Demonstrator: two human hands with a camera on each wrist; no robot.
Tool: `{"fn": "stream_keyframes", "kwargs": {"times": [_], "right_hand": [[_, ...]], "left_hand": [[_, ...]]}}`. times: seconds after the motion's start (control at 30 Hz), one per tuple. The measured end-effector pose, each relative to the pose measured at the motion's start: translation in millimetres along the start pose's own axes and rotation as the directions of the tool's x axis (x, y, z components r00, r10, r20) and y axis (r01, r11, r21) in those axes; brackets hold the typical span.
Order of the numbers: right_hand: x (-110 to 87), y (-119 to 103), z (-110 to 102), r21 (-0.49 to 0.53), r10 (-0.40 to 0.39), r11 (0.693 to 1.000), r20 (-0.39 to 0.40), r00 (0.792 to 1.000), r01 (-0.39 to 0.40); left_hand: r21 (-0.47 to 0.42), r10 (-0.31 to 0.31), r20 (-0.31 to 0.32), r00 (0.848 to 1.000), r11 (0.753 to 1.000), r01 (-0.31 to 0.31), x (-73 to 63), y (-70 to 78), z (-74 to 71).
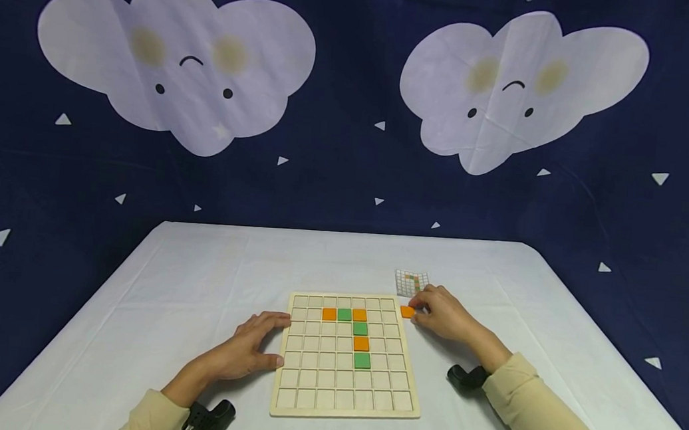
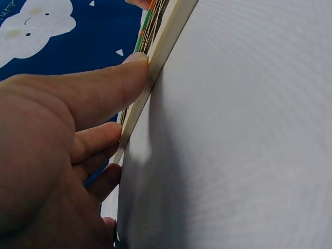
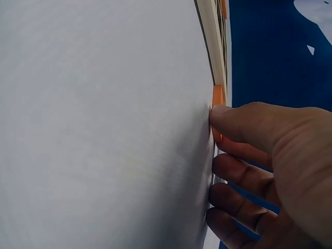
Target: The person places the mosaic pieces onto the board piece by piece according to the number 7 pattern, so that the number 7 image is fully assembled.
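Note:
A pale wooden grid board [image 1: 345, 415] lies on the white table. Orange and green square tiles fill some of its cells: a short row near the top, orange, green, orange, then green, orange and green running down below the right end. My left hand [image 1: 245, 345] rests against the board's left edge, with thumb and fingertips touching the side. Just off the upper right edge, my right hand [image 1: 447, 315] pinches an orange tile [image 1: 406, 311] between thumb and index finger. In the right wrist view that orange tile [image 3: 217, 96] is close to the board's corner.
A small printed card [image 1: 404, 281] with a coloured grid pattern lies behind the right hand, partly covered by it. White cloth covers the table [image 1: 196, 278]. A dark blue curtain [image 1: 346, 195] with clouds hangs behind.

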State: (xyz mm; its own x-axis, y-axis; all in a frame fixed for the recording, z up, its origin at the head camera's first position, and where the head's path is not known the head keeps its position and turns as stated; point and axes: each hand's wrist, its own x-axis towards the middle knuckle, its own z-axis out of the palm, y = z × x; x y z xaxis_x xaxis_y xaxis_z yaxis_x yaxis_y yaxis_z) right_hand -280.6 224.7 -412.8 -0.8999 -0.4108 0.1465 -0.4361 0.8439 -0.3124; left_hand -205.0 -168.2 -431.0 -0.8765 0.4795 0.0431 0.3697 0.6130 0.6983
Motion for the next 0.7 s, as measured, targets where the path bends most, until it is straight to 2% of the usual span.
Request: {"fn": "stream_keyframes", "kwargs": {"times": [0.7], "right_hand": [[-5.1,0.0,0.2,0.016,0.004,1.0,-0.055,0.998,-0.003]], "left_hand": [[-0.001,0.009,0.005,1.0,1.0,-0.009,-0.1,0.1,-0.2]]}}
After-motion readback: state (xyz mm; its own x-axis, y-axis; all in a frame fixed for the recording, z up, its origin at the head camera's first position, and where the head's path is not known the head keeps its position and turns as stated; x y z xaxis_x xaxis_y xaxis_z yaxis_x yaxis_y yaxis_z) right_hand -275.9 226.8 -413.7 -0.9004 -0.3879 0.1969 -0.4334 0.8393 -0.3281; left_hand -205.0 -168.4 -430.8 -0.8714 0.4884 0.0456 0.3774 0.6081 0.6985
